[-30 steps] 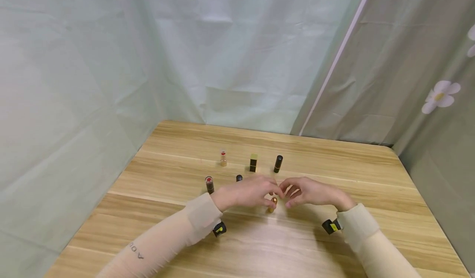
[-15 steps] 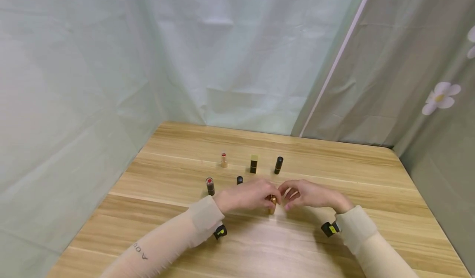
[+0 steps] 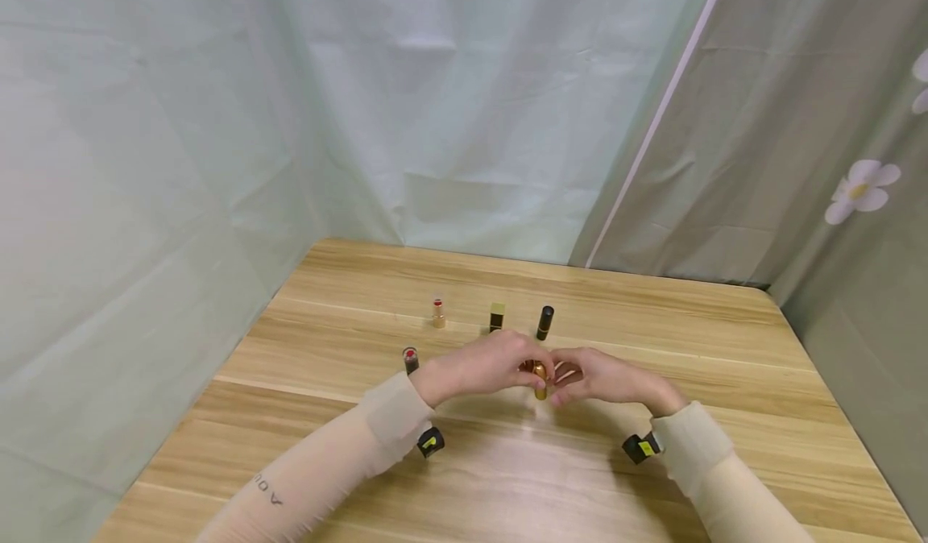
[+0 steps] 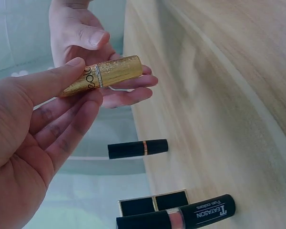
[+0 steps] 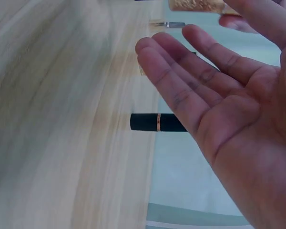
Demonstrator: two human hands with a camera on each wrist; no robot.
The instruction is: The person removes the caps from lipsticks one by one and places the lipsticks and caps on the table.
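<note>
My left hand pinches a gold glitter lipstick tube between thumb and fingers, just above the wooden table. The left wrist view shows the gold tube lying sideways in my left hand. Beyond it my right hand has its fingers under the tube's free end and its thumb above. My right hand meets the left at the middle of the table. In the right wrist view my right hand shows nearly straight fingers, with the gold tube at the top edge.
Upright behind the hands are a black round lipstick, a black and gold square one and a small open one. A dark tube with a red top stands left. Cloth walls close off the left, back and right.
My left hand has lifted the gold tube off the table and carried it slightly away from me. My right hand has closed in on the tube's end.
</note>
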